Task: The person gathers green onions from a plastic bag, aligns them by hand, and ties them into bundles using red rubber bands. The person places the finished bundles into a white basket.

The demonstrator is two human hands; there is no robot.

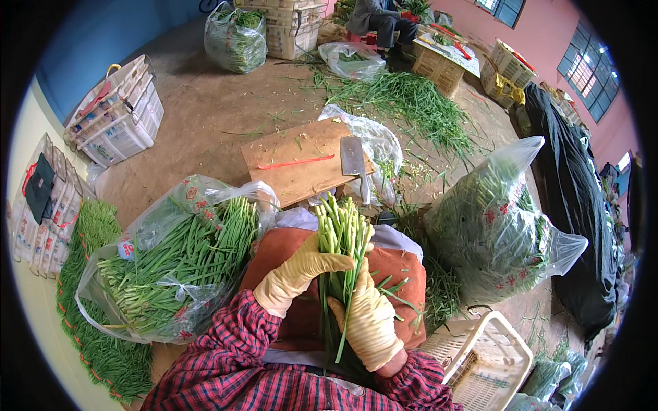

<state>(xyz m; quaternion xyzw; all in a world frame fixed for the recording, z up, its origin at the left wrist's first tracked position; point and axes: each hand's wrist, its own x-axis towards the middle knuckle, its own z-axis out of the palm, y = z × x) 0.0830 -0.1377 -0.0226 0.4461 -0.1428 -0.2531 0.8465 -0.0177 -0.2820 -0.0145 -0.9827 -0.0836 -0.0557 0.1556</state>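
Observation:
Over my lap, on an orange-brown cloth (293, 246), I hold a bunch of green leafy stalks (339, 231), pale cut ends upward. My left hand (300, 272), in a cream rubber glove, wraps the bunch from the left, thumb across its front. My right hand (367, 321), gloved alike, grips it lower down on the right. In front of my knees stands a wooden board (293, 159) with a red strip (296, 162) lying on it and a cleaver (352, 156) at its right edge, handle towards me. To my left lies an open plastic bag (180, 257) full of stalks.
A full plastic bag (493, 231) and a white plastic basket (493, 354) are at my right. Loose leaves (411, 105) cover the floor beyond the board. Stacked crates (118, 115) stand at the left. A seated person (383, 23) is at the back beside a low table (447, 51).

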